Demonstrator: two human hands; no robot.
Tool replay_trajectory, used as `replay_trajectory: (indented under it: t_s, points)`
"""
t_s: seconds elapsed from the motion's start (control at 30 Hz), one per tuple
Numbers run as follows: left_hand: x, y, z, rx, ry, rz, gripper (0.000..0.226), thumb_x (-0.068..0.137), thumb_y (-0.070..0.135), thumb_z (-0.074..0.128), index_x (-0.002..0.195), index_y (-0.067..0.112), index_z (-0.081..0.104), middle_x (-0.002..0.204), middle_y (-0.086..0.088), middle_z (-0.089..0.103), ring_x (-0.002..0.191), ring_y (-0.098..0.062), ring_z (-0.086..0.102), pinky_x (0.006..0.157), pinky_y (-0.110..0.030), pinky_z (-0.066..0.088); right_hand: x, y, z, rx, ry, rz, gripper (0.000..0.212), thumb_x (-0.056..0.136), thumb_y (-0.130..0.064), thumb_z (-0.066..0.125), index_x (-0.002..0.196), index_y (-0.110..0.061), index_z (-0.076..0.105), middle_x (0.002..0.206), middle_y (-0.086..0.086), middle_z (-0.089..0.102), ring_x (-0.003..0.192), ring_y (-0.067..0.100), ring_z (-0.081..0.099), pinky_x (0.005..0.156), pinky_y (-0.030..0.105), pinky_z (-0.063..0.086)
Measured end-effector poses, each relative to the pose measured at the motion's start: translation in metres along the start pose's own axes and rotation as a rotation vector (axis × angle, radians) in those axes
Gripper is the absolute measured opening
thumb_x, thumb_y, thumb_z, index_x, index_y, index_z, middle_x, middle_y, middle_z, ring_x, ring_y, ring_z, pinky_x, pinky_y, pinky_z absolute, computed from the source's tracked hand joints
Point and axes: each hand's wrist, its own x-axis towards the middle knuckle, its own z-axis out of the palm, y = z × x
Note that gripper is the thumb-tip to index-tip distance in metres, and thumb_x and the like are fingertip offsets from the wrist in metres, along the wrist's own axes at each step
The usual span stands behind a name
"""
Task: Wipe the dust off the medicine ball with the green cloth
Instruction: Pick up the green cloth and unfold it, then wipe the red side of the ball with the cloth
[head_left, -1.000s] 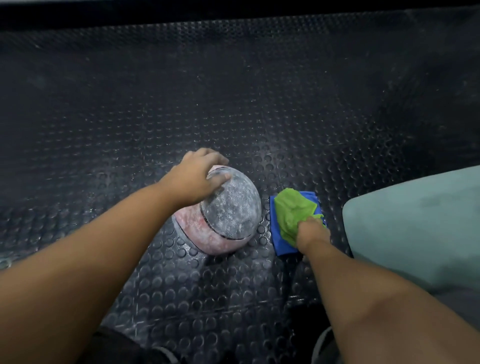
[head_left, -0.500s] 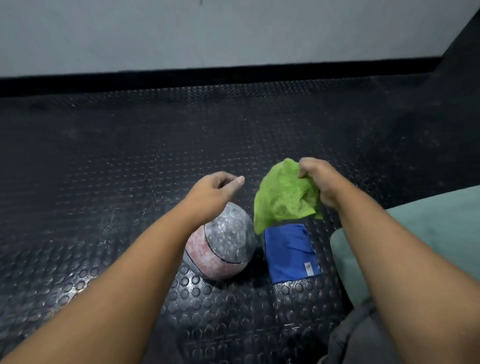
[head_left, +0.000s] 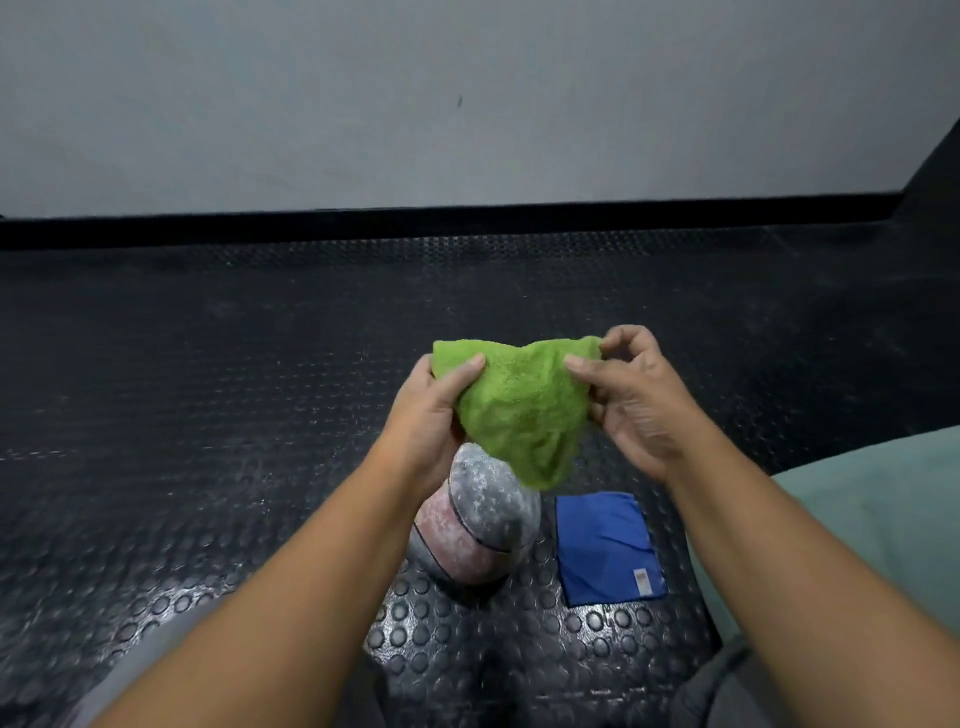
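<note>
Low on the black studded rubber floor (head_left: 208, 389), near the person, sits the round medicine ball (head_left: 483, 525), its pink and grey panels coated with whitish dust. Nothing steadies it, since both hands are up above it. A sideways stroke would likely set it rolling, perhaps onto the flat blue cloth (head_left: 608, 545) that lies just to its right, apart from it.

Above the ball hangs the fuzzy green cloth (head_left: 519, 410), bunched and drooping to a point. Its tip overlaps the ball's top in this view, but whether they touch cannot be told. Wiping with the cloth crumpled like that would probably smear the dust rather than lift it, and a loose hold could let it slip.

The left hand (head_left: 431, 415) grips the cloth's left upper edge, thumb laid across the front. The right hand (head_left: 634, 400) pinches the right upper corner between thumb and curled fingers. The ball lies below both hands and nearer the person. It is under the left wrist, which hides its upper left part, and down and to the left of the right hand. Beyond the floor rises a plain grey wall (head_left: 467, 104).
</note>
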Motion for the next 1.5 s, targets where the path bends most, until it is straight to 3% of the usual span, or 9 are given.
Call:
replay_trajectory:
  t_s: [0.23,0.37,0.53,0.73,0.83,0.97,1.17,1.37,1.5]
  points:
    - [-0.005,0.007,-0.014,0.593,-0.189,0.413,0.11,0.074,-0.017,0.077,0.149,0.041,0.02,0.114,0.0,0.069,0.099,-0.016,0.072,0.081,-0.033,0.061,-0.002,0.012,-0.001,-0.918,0.077,-0.214,0.07,0.065,0.006,0.078,0.122,-0.03,0.059,0.093,-0.005,0.063,0.084,0.012,0.063,0.074,0.025,0.053]
    - [-0.002,0.008,-0.012,1.024,-0.073,0.619,0.064,0.082,-0.015,0.066,0.119,0.037,0.068,0.097,0.017,0.052,0.098,-0.008,0.057,0.084,-0.027,0.05,-0.003,0.012,-0.004,-1.267,0.231,-0.298,0.024,0.068,-0.03,0.083,0.089,-0.024,0.072,0.099,-0.003,0.042,0.095,0.014,0.048,0.078,0.025,0.045]
    - [0.002,0.014,-0.014,0.772,-0.076,0.429,0.018,0.085,0.018,0.078,0.086,0.035,0.07,0.12,0.009,0.048,0.123,-0.016,0.047,0.092,-0.018,0.047,-0.001,-0.003,-0.006,-0.659,0.068,-0.199,0.028,0.06,-0.029,0.089,0.074,-0.017,0.068,0.11,-0.002,0.06,0.1,0.013,0.061,0.084,0.033,0.051]
    - [-0.003,0.013,0.005,0.213,-0.185,0.033,0.013,0.097,0.013,0.063,0.109,0.009,0.063,0.086,-0.002,0.074,0.072,-0.014,0.071,0.058,-0.032,0.06,-0.002,0.022,-0.002,0.437,-0.133,0.234,0.097,0.073,-0.075,0.051,0.132,0.001,0.052,0.13,0.025,0.056,0.121,0.042,0.054,0.101,0.06,0.04]
    - [0.005,0.006,0.0,0.272,-0.108,0.019,0.016,0.094,0.013,0.069,0.109,0.009,0.064,0.093,-0.005,0.074,0.08,-0.017,0.072,0.067,-0.036,0.062,-0.004,0.05,0.005,0.497,-0.18,0.332,0.094,0.082,-0.077,0.036,0.131,0.001,0.053,0.131,0.025,0.056,0.12,0.039,0.056,0.102,0.055,0.043]
    - [0.024,0.0,-0.021,0.774,0.106,0.235,0.018,0.087,0.02,0.079,0.09,0.008,0.065,0.088,-0.01,0.073,0.079,-0.017,0.067,0.071,-0.038,0.057,0.006,0.059,0.015,0.302,-0.168,0.461,0.034,0.084,-0.021,0.058,0.111,-0.001,0.068,0.112,0.019,0.069,0.102,0.033,0.067,0.089,0.045,0.054]
    - [0.037,0.001,-0.029,0.898,0.183,0.325,0.026,0.081,0.03,0.083,0.074,0.02,0.061,0.066,0.008,0.059,0.062,-0.01,0.054,0.06,-0.035,0.052,0.034,0.059,0.008,0.216,-0.061,0.496,0.033,0.097,-0.015,0.041,0.124,-0.014,0.061,0.117,0.014,0.068,0.105,0.028,0.067,0.087,0.042,0.056]
    - [0.037,-0.029,-0.017,0.726,-0.114,0.168,0.018,0.087,0.01,0.078,0.093,0.023,0.069,0.081,0.001,0.066,0.073,-0.019,0.064,0.072,-0.046,0.062,0.047,0.07,0.013,0.359,0.089,0.346,0.055,0.091,-0.059,0.047,0.133,-0.023,0.05,0.113,0.013,0.067,0.093,0.03,0.071,0.078,0.051,0.055]
    - [0.033,-0.041,-0.007,0.833,-0.422,0.096,0.037,0.095,0.008,0.068,0.133,0.008,0.064,0.122,-0.004,0.071,0.109,-0.012,0.067,0.098,-0.026,0.053,0.051,0.073,0.01,0.205,0.162,0.459,0.038,0.088,-0.036,0.06,0.064,-0.008,0.069,0.073,0.013,0.067,0.066,0.028,0.068,0.076,0.043,0.055]
